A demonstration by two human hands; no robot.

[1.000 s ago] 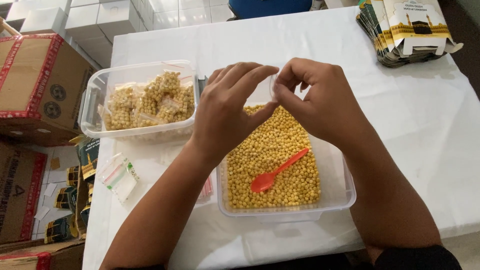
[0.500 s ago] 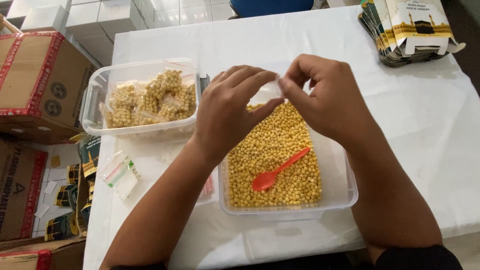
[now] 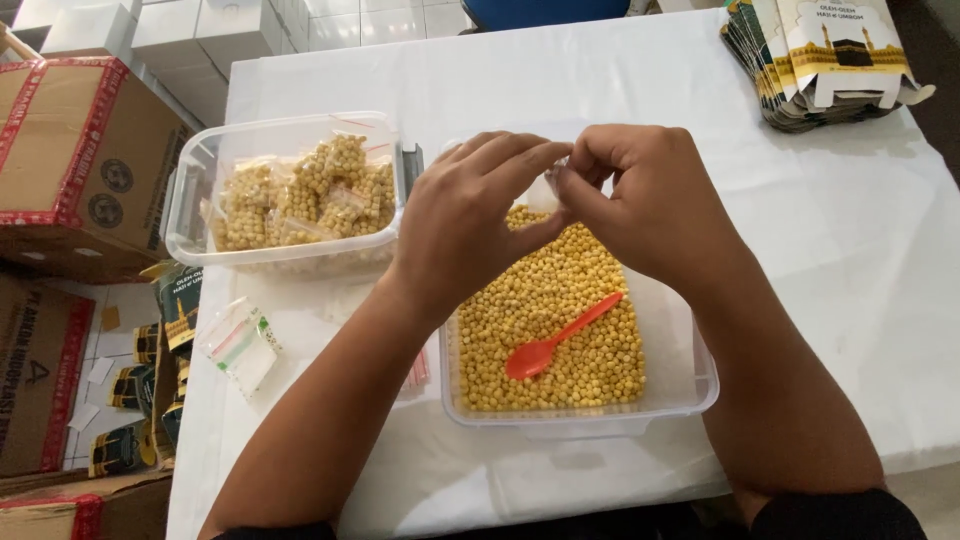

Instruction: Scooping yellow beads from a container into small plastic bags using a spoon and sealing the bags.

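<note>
Small clear bags of yellow balls [image 3: 300, 195] fill the tub at the tabletop's far left, with a bundle of empty clear bags [image 3: 238, 345] lying nearer. Flat yellow-and-white cartons [image 3: 825, 55] are stacked at the far right corner, and brown cardboard boxes with red tape [image 3: 75, 165] stand on the floor to the left.

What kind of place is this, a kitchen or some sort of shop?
Likely a small home packing workspace: a tub of loose yellow snack balls, a tub of filled little bags, flat printed cartons stacked on the table, and cardboard boxes on the floor.
</note>
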